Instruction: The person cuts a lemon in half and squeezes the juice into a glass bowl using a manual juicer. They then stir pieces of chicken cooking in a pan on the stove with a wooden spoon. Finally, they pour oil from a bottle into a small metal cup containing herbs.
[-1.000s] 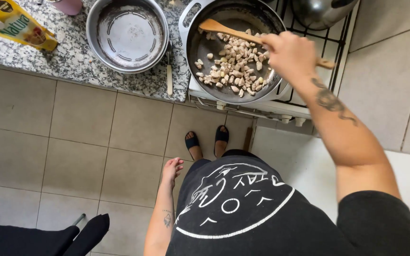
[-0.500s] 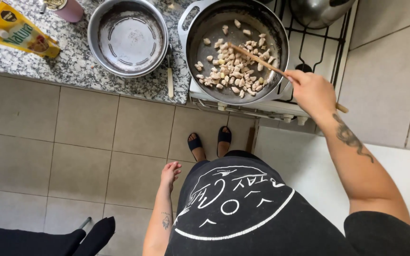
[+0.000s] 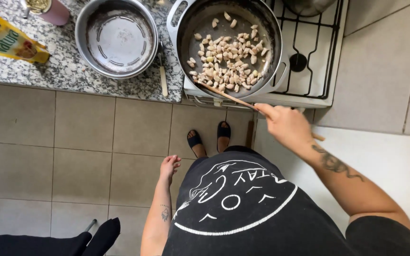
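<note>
I am watching the right hand (image 3: 285,124) pulling back toward the body; a second ago it was stretched out over the pan, half a second ago it was already retreating, and now it is sitting at about four o'clock of the pan (image 3: 228,47), off the stove's front edge; its fingers are wrapped shut around the wooden spatula (image 3: 233,97), gripping it near the upper end of the handle; the spatula's tip is now resting at the pan's near rim — roughly six o'clock — instead of lying across the pale diced pieces (image 3: 228,54); I am reading this as a stirring stroke being dragged toward the near wall, with the pieces spread over the middle of the pan; the left hand (image 3: 169,167) is hanging loose by the hip as before, fingers relaxed and holding nothing; the empty pot (image 3: 117,38) on the granite counter (image 3: 62,71) is sitting at nine o'clock of the pan, untouched
</note>
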